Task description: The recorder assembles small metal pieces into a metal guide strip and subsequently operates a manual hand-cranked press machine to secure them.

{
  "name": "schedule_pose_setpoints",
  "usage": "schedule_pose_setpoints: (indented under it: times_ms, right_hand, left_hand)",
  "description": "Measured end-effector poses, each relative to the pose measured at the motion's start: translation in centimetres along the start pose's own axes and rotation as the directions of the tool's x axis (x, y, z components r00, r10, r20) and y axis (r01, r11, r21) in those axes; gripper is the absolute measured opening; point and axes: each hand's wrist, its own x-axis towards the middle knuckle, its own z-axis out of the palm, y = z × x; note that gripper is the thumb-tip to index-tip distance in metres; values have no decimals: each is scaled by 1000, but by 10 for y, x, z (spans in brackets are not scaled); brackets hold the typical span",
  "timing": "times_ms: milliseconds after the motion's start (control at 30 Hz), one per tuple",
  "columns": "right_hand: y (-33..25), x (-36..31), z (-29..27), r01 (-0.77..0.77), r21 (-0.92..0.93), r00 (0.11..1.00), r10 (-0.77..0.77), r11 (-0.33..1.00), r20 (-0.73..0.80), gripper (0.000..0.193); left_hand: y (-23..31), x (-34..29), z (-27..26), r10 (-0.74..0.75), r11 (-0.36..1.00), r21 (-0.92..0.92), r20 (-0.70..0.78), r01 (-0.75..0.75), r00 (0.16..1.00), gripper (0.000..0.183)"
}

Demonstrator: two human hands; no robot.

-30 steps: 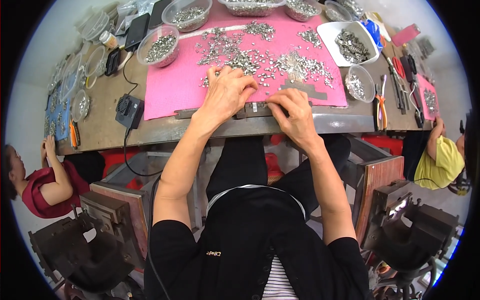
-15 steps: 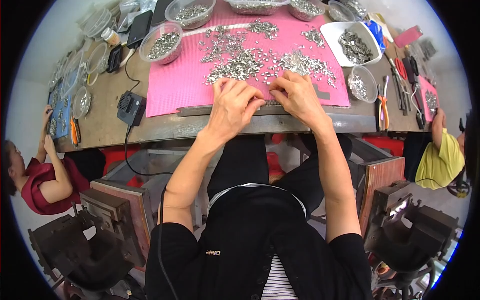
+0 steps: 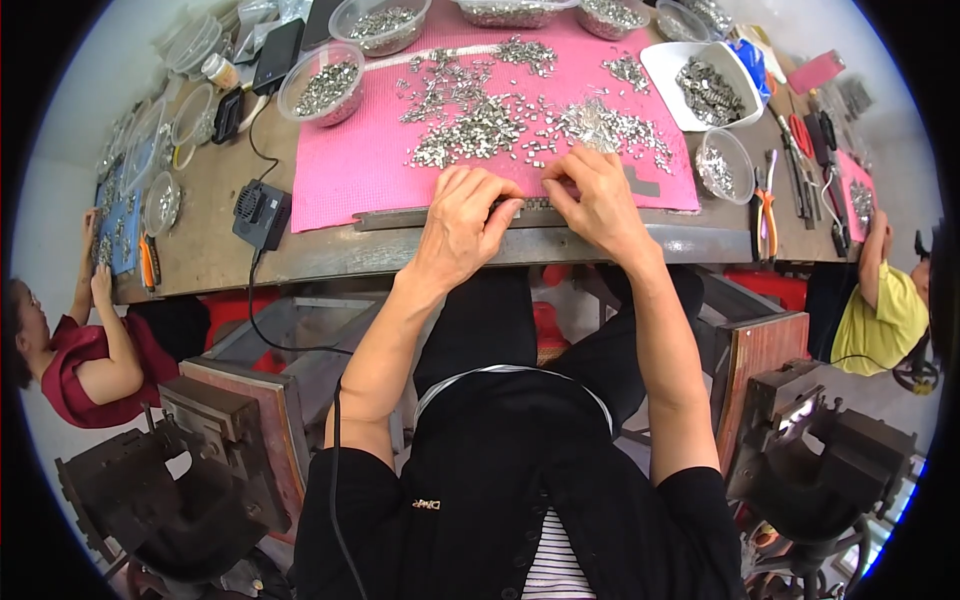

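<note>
- Metal pieces point(image 3: 520, 130), small and silvery, are spread in loose heaps over the middle and far part of a pink mat point(image 3: 360, 170) on the bench point(image 3: 210, 250).
- At the mat's near edge, a long grey strip point(image 3: 400, 217) is lain along the bench front, and both hands are set on it side by side.
- The left hand point(image 3: 462, 215) is curled over the strip with fingertips pressed down; whether a piece is pinched beneath them cannot be told.
- The right hand point(image 3: 598, 198) is bent at the heap's near edge, fingertips drawn together on something too small to make out.
- For the step to be done well, it is judged that pieces should be fed one at a time, the strip kept steady by the other hand, and the heap kept close but off the strip.
- A spill over the bench's front edge is judged the main risk, since the strip lies just beside it.
- Clear bowls point(image 3: 322, 83) of more pieces are ranged along the far edge, and a white tray point(image 3: 700, 75) stands at the far right corner.
- Pliers with orange handles point(image 3: 765, 205) lie near the right end, and a black box with a cable point(image 3: 262, 213) sits left of the mat.
- Two other people are seated at the bench's left and right ends; dark iron presses point(image 3: 180, 470) stand on the floor below.
</note>
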Motion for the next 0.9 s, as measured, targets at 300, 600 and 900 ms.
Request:
schedule_pose_setpoints:
  times_ms: [300,600,900]
  right_hand:
    - [-17,-17,13,35,87,993,-24,996,-118,13]
    - [-6,-42,-4,-100,126,971,125,987,-206,14]
    - [6,-74,-10,-116,-13,968,110,993,-227,45]
  left_hand:
    - [0,1,5,-6,999,40,-25,7,1000,11]
    - [7,0,20,-42,979,194,-84,58,996,21]
    - [7,-24,-12,-121,951,280,-57,133,991,39]
